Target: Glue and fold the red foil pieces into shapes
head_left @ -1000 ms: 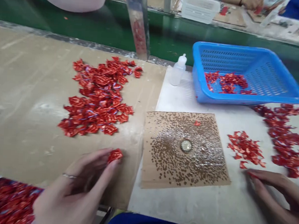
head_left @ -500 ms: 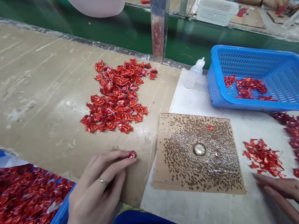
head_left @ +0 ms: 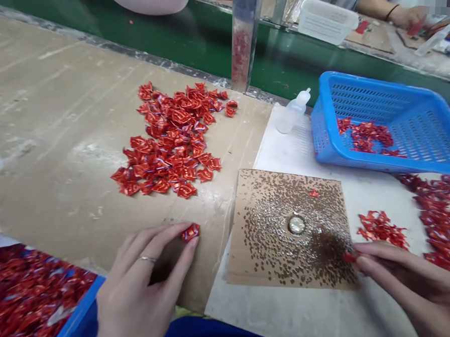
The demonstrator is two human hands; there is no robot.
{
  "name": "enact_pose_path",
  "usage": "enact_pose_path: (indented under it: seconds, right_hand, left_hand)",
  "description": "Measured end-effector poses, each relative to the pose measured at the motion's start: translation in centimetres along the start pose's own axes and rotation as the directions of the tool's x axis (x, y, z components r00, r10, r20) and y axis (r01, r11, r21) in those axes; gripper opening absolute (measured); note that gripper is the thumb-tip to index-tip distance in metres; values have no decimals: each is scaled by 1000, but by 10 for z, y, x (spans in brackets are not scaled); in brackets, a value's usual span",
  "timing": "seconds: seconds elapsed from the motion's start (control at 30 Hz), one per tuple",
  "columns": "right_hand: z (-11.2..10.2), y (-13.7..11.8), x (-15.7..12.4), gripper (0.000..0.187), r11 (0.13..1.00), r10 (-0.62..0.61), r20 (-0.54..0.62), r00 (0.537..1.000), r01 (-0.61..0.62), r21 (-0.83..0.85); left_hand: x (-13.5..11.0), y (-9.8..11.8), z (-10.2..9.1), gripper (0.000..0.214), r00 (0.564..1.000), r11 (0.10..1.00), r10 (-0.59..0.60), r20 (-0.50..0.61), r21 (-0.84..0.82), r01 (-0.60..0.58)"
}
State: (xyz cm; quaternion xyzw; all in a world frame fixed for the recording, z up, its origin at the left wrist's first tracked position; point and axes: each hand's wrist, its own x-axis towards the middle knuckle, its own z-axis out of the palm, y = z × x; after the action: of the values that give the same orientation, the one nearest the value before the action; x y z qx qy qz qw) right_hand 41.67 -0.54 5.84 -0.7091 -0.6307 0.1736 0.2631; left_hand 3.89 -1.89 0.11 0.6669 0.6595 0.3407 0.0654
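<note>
My left hand (head_left: 139, 279) pinches a small red folded ribbon flower (head_left: 190, 232) between thumb and fingertips, at table height. A ring shows on one finger. Over the right edge of a square of cardboard (head_left: 238, 270) speckled with shiny glue dots, my right hand (head_left: 411, 279) holds a small red ribbon piece (head_left: 349, 257) between thumb and forefinger. A shiny round glue blob (head_left: 296, 224) sits mid-cardboard, and a tiny red scrap (head_left: 314, 193) lies near its top. Beyond my left hand spreads a pile of red ribbon flowers (head_left: 173, 140).
A blue basket (head_left: 384, 161) with red pieces stands at back right, beside a squeeze bottle (head_left: 293, 111). Small red pieces (head_left: 382, 229) and darker flowers (head_left: 439, 220) lie right. A full blue bin (head_left: 82, 307) is lower left. Across the divider, another person's hands (head_left: 406, 18) work.
My right hand has moved left from the small pieces to the cardboard's edge, with a red piece in its fingertips. My left thumb and fingers now grip the ribbon flower, tilted up.
</note>
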Motion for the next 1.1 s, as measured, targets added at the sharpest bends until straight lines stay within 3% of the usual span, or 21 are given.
enact_pose_path:
  seconds: [0.1, 0.2, 0.37, 0.5, 0.7, 0.8, 0.87, 1.0, 1.1]
  right_hand:
    - [22, -38, 16, 11, 974, 40, 98, 994, -61, 218]
    - [38, -58, 27, 12, 960, 15, 120, 993, -47, 275]
    - [53, -57, 27, 12, 983, -96, 78, 992, 82, 166]
    - [61, -48, 20, 4, 990, -95, 52, 994, 88, 112]
    - [59, -58, 23, 12, 982, -90, 64, 994, 78, 171]
    - [53, -64, 27, 16, 948, -10, 56, 998, -9, 317]
    - [49, -64, 28, 22, 893, 69, 109, 992, -111, 437]
    - [43, -60, 26, 35, 738, 224, 282, 933, -351, 576]
    - [41, -58, 25, 41, 675, 280, 330, 901, -429, 600]
  left_hand:
    - [-1, -5, 6, 33, 999, 997, 30, -13, -75, -31]
    - [-1, -6, 9, 44, 997, 992, 76, -12, -99, -77]
    - [-4, -2, 11, 40, 998, 997, 65, -4, -35, -65]
    - [-3, 4, 14, 37, 999, 999, 38, -18, -21, -38]
    - [-5, 10, 15, 21, 988, 985, -135, -70, -120, 126]
    - [-4, 11, 11, 27, 997, 989, -62, -53, -141, 54]
    - [-3, 11, 10, 33, 999, 993, 3, -48, -120, -9]
    - [-3, 11, 12, 31, 998, 998, 39, -52, -47, -42]
    - [0, 11, 15, 27, 996, 996, 88, -35, 14, -87]
